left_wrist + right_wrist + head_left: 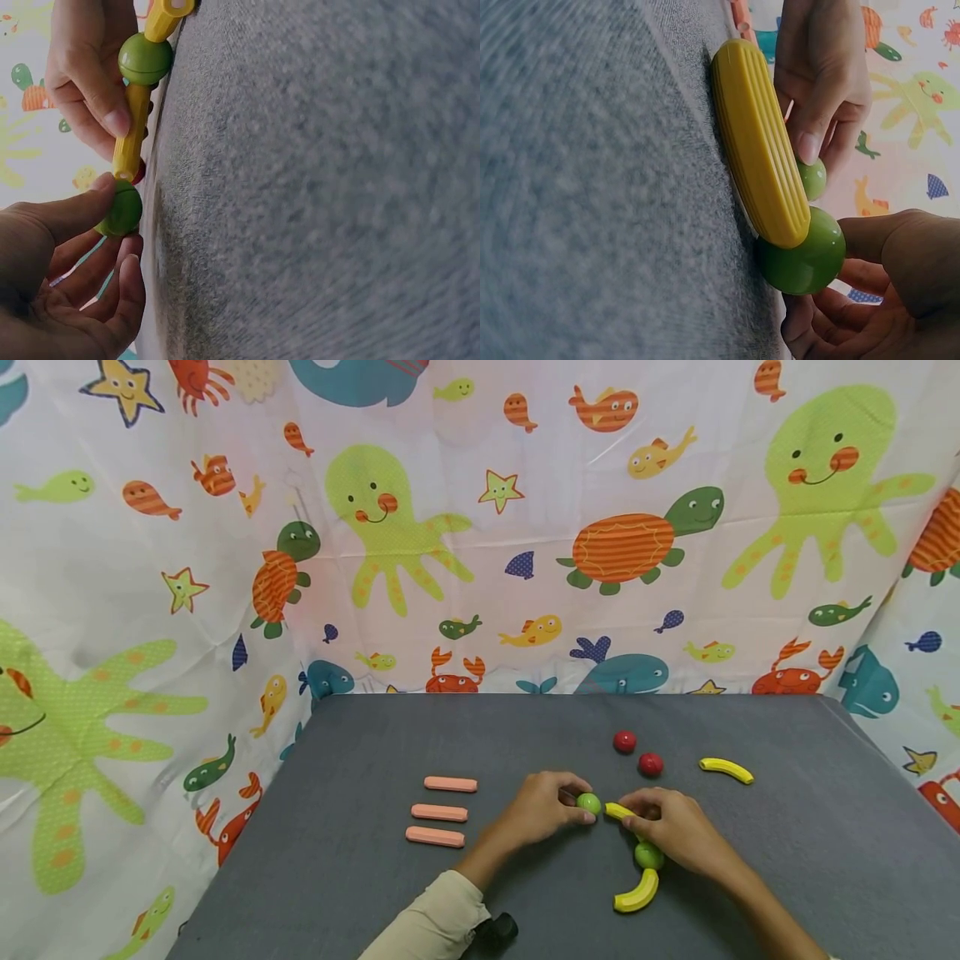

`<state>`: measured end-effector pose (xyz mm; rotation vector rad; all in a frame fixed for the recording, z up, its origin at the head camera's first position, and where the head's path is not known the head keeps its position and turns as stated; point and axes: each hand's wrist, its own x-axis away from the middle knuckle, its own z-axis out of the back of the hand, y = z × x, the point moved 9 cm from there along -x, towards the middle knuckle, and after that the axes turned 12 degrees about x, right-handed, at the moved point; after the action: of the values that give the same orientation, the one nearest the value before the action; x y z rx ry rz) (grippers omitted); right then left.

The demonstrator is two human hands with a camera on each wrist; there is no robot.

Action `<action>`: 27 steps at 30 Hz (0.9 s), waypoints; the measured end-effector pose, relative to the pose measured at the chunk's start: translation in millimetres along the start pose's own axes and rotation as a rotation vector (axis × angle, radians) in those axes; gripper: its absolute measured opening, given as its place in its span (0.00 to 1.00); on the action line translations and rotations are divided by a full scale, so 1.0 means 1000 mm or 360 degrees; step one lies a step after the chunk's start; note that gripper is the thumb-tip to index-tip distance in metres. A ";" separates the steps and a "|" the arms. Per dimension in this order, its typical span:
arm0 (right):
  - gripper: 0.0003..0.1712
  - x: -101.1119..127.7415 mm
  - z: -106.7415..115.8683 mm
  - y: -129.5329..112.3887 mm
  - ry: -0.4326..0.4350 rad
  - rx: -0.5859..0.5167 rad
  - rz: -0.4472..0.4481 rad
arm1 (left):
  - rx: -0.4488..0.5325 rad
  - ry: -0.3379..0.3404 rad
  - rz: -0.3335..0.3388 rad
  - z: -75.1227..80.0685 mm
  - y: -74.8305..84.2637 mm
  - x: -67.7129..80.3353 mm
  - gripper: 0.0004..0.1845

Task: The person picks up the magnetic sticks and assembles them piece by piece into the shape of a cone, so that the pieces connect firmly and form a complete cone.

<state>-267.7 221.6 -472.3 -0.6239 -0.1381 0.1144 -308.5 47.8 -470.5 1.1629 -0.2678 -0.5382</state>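
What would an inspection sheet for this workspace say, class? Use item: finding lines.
Surface: grey felt-covered table.
Job's things: green ball pinched by left hand; yellow curved piece held by right hand; second green ball joins it to another yellow piece.
Clutter: three pink sticks, two red balls, a yellow banana-shaped piece.
Cables: nothing seen.
Surroundings: sea-animal curtain.

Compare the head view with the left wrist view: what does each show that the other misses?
Only the head view shows three pink sticks, two red balls, a separate yellow banana and the whole grey table. Only the left wrist view shows close up the left thumb resting on its green ball. Both show the left hand holding that ball against a yellow piece gripped by the right hand.
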 end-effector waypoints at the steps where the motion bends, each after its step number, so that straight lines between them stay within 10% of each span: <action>1: 0.13 0.000 0.000 0.000 0.0002 -0.0004 0.0006 | -0.0006 -0.0002 -0.0002 -0.001 0.000 0.000 0.16; 27: 0.14 -0.003 -0.003 -0.001 -0.0014 0.0016 0.0047 | -0.0007 0.0044 -0.0078 0.002 0.011 0.016 0.20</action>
<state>-270.2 218.9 -474.5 -0.6159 -0.1367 0.1462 -293.0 40.7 -461.0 1.1745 -0.2149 -0.5655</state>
